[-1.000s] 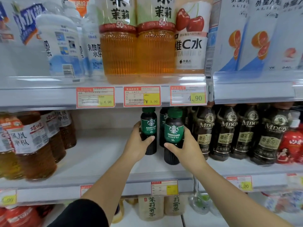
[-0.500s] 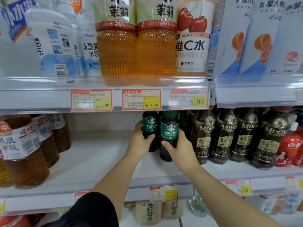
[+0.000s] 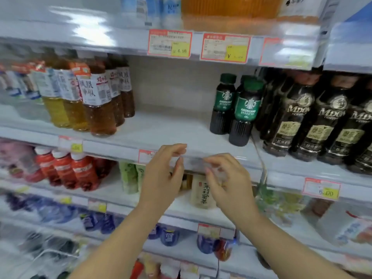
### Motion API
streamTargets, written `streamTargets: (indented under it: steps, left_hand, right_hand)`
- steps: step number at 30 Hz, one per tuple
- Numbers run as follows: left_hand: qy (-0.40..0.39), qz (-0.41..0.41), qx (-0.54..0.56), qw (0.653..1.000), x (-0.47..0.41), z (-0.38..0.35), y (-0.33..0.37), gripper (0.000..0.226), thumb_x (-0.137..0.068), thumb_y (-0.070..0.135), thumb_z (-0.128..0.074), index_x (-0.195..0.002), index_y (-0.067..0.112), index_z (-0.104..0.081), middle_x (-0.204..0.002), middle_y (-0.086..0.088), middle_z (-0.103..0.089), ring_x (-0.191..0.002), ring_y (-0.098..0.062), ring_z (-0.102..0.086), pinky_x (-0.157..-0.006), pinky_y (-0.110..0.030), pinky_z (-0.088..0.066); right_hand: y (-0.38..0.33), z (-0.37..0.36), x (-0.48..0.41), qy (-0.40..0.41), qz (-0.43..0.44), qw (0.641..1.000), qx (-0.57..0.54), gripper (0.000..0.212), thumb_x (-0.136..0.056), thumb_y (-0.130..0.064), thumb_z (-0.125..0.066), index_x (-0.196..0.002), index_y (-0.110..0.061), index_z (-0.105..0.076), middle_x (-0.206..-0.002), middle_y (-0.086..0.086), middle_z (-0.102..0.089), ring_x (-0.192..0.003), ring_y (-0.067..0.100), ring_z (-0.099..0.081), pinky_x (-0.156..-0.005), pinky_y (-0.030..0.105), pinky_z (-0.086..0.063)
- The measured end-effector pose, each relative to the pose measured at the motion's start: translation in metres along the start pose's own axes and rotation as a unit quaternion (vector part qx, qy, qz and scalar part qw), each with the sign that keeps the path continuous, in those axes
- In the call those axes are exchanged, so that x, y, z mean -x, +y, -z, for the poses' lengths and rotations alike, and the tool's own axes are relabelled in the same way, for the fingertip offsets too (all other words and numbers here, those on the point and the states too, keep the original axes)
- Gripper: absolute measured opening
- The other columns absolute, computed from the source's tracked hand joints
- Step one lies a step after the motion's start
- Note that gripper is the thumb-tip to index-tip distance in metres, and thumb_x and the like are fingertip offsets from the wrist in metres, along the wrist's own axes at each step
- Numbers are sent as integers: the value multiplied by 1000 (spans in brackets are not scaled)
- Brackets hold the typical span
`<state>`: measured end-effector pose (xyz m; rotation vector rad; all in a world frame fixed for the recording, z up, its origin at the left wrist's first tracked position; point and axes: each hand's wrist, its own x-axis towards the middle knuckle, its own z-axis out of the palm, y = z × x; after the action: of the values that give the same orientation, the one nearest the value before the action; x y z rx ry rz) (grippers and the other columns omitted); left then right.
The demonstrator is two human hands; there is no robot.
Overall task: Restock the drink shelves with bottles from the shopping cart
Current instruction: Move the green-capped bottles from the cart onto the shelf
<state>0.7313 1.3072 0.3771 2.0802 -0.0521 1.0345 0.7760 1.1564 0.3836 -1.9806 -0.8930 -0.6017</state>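
The small dark plastic coffee bottles with green labels and green caps (image 3: 246, 113) stand upright on the white middle shelf (image 3: 161, 129). They are close together, with one in front near the edge and one just behind it to the left. Nobody is touching them. Below the coffee bottles and a bit to the left, in front of the shelf's edge, the left hand (image 3: 163, 174) is in the air with its fingers softly bent and nothing in it. The right hand (image 3: 227, 178) is right below the coffee bottles, close beside the left hand. It seems to hold nothing too, but it is blurry, so its fingertips are hard to make out. Just to the right of the coffee bottles stand big black plastic bottles with gold and cream labels (image 3: 302, 121). Well to the left of the coffee bottles, across a stretch of white shelf, stand tall clear bottles of brown and yellow tea with white labels (image 3: 100, 109). Above the coffee bottles hang red-and-yellow paper price tags (image 3: 170, 44). Lower down and far to the left sit red bottles with white caps (image 3: 66, 170).
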Motion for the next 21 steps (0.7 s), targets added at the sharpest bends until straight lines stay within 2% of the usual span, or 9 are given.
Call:
streamTargets:
  steps: [3,6,8,10,12,13,16,18,21]
  left_hand:
    - [21,69,-39,997,54,29,-23,24,-90,16,-48,-108,30,-53,-101,25,-53,-94,16,-50,-81,-2,-38]
    - [21,154,-78,985,108,60,-52,24,-92,8,-52,-111,22,-57,-100,17,-56,-91,10,-49,-79,-2,-39]
    - [27,215,-93,972,142,83,-72,25,-91,5,-53,-112,17,-60,-100,14,-58,-91,6,-51,-79,-1,-38]
    - [31,273,-109,955,175,106,-89,28,-91,5,-53,-106,28,-59,-95,20,-57,-87,4,-54,-75,-2,-39]
    - [36,328,-132,935,207,129,-105,36,-90,7,-54,-95,43,-54,-91,29,-55,-85,9,-56,-73,-7,-40]
    - [38,359,-138,923,222,141,-113,36,-91,9,-54,-92,45,-53,-90,31,-55,-86,10,-56,-75,-10,-42]
    - [27,435,-167,884,267,182,-140,24,-92,13,-53,-101,33,-62,-95,24,-59,-90,0,-57,-75,-14,-41]
    - [23,471,-183,863,295,212,-161,21,-92,14,-52,-104,27,-64,-99,18,-61,-91,-4,-57,-75,-17,-41]
    - [18,516,-186,836,331,255,-198,21,-92,14,-52,-102,28,-63,-98,13,-63,-91,-7,-58,-77,-25,-45]
  right_hand:
    - [-13,-40,32,-85,-2,996,-29,19,-87,-21,-52,-97,-15,-67,-91,-4,-64,-80,2,-52,-73,13,-41]
    - [-25,-80,66,-192,-28,980,-50,20,-87,-21,-53,-99,-14,-67,-97,-4,-65,-77,-3,-46,-72,7,-36]
    - [-32,-108,85,-257,-36,964,-59,22,-86,-23,-52,-99,-15,-67,-98,-4,-65,-79,3,-52,-73,17,-42]
    - [-40,-136,102,-303,-41,950,-72,23,-84,-22,-52,-98,-15,-68,-95,-2,-66,-81,11,-60,-73,25,-48]
    - [-50,-167,116,-339,-51,936,-74,17,-84,-19,-56,-95,-17,-69,-89,-6,-65,-79,10,-60,-73,25,-49]
    - [-55,-182,124,-361,-58,928,-73,15,-84,-16,-59,-95,-18,-69,-86,-10,-63,-79,8,-59,-73,26,-48]
    - [-73,-235,143,-414,-63,905,-73,16,-83,-13,-61,-95,-22,-68,-84,-19,-60,-78,6,-59,-75,25,-49]
    - [-85,-273,156,-444,-63,891,-72,17,-84,-14,-60,-97,-21,-67,-86,-15,-61,-79,7,-60,-75,25,-50]
    - [-102,-335,176,-481,-79,872,-52,18,-86,-15,-59,-102,-20,-66,-92,-10,-63,-82,9,-60,-76,25,-50]
